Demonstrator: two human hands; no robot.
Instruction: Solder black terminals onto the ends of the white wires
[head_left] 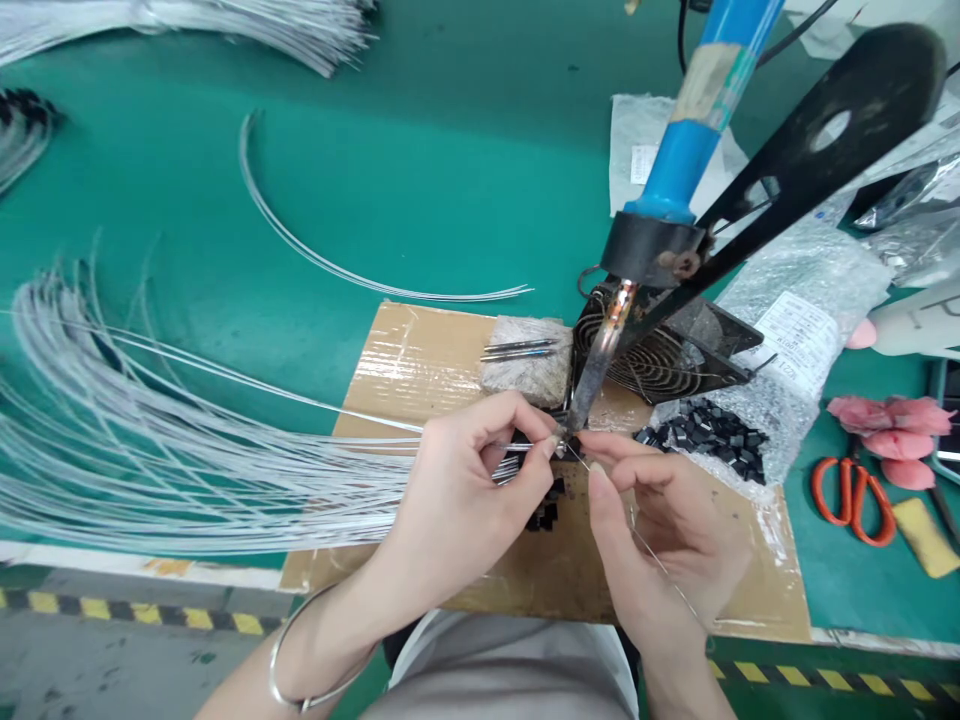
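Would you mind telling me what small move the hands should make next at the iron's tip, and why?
Probably feed the solder wire in the right hand slightly forward. Its end sits just short of the soldering iron tip, where the left hand pinches a white wire against it.

At centre, the left hand point(457, 480) pinches a thin white wire point(225, 375) that runs off toward nine o'clock, its end at the tip of a blue-handled soldering iron point(600, 365) clamped in a black stand point(787, 170) at one o'clock. The right hand point(660, 530) holds a strand of solder wire point(660, 565) to that tip. Orange scissors point(851, 500) lie at three o'clock on the green table point(450, 150)
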